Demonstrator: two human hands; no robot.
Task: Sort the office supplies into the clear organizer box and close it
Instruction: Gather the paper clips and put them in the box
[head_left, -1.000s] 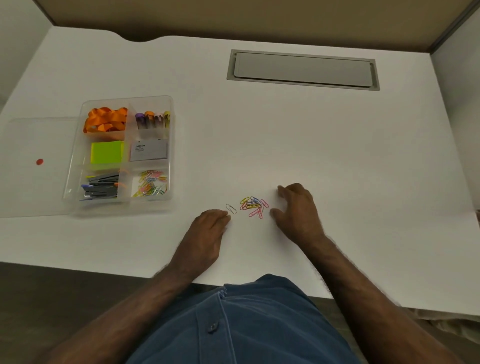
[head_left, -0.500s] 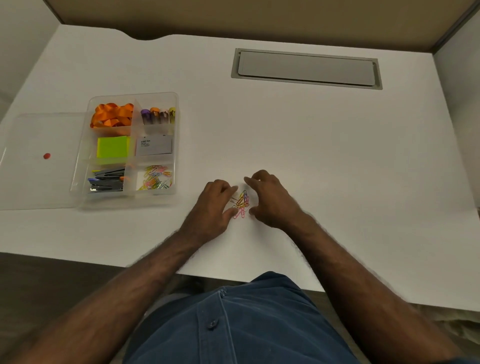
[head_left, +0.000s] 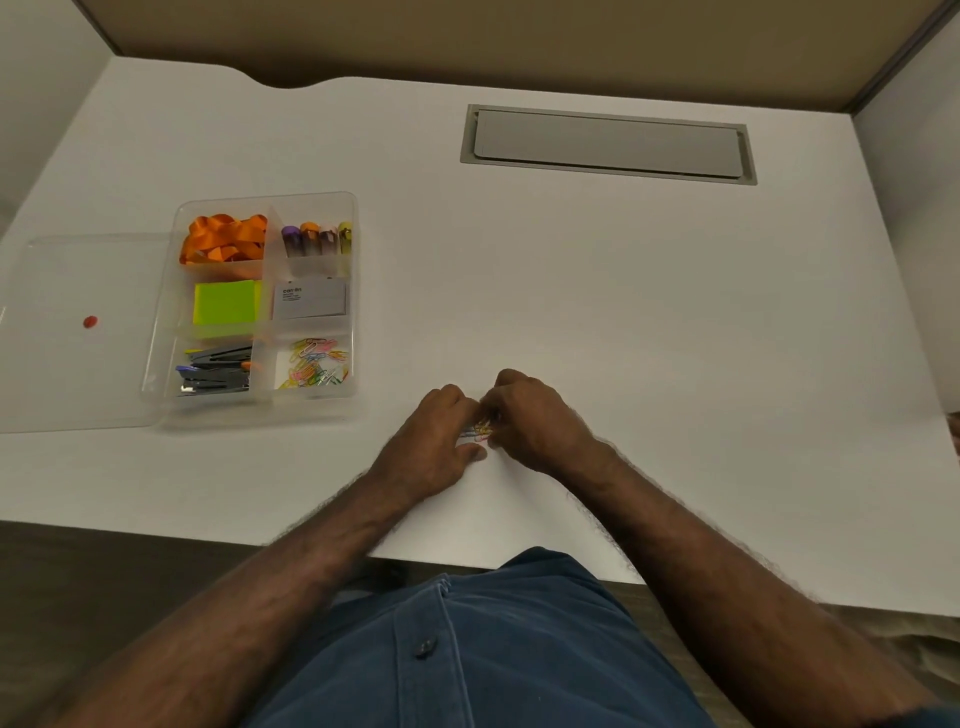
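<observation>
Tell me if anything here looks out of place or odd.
One thing: a small bunch of coloured paper clips lies loose on the desk, bunched between the left hand and right hand, outside the clear organizer box, whose near-right compartment already holds clips. The lid lies open to the box's left.

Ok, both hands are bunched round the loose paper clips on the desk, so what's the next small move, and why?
Probably pinch the loose paper clips up between the left hand and right hand, then carry them to the organizer box. Its front right compartment already holds matching clips, and the lid lies open beside it.
</observation>
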